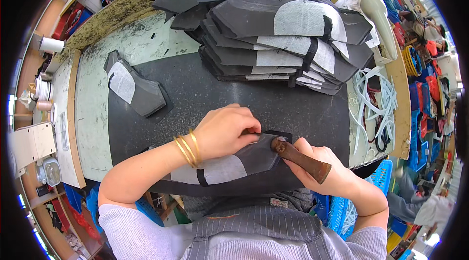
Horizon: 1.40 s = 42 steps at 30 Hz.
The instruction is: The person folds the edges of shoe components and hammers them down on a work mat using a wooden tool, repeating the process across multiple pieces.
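Observation:
A dark grey sheet-material panel [261, 155] with a whitish patch and a short black strip lies in front of me on the black work mat [234, 95]. My left hand [227, 130], below gold bangles, is closed with thumb and fingers pinching at the panel's far edge; the fingertips are partly hidden. My right hand [317, 160] grips a hammer [305, 161] with a rusty brown head. One end of that head is over the panel's right part, near a black edge strip. The hammer's handle is mostly hidden by my hand.
A tall stack of similar panels [234, 18] stands at the far side. Several more panels [139, 91] lie at the left. Pale blue straps [373, 96] are heaped at the right, near a pale curved machine arm [378, 18]. A blue basket [382, 174] stands below the table's right edge.

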Tool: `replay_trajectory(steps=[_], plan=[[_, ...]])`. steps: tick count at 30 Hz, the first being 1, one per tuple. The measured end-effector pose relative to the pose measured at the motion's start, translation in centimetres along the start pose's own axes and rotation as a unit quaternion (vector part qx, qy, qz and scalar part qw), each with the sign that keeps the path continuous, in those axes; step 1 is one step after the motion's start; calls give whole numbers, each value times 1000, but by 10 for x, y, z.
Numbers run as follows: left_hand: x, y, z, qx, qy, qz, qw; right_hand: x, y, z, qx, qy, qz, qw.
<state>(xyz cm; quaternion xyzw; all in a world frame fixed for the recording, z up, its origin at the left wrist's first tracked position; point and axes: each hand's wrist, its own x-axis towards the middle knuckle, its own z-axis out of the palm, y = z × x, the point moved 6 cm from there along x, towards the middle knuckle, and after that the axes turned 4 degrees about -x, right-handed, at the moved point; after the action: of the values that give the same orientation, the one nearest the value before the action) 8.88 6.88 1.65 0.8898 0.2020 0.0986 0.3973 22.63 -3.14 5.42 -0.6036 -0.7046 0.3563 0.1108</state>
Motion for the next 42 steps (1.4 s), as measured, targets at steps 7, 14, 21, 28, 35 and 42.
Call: replay_trajectory(steps=[7,14,21,28,35,42], plan=[[-10,12,1,75,51,82,992,20,-15,-40,77,50,-38,995],[-19,21,-2,148,117,128,974,32,-29,-21,6,-29,-120,992],[-31,16,2,110,154,73,979,34,-17,-19,0,52,-134,990],[-33,33,10,217,129,100,962,31,-22,-20,8,-17,-102,995],[-49,17,-5,99,141,43,984,37,-27,-15,-16,30,-139,990],[-57,27,7,146,144,57,977,34,-41,-4,0,-10,-128,992]])
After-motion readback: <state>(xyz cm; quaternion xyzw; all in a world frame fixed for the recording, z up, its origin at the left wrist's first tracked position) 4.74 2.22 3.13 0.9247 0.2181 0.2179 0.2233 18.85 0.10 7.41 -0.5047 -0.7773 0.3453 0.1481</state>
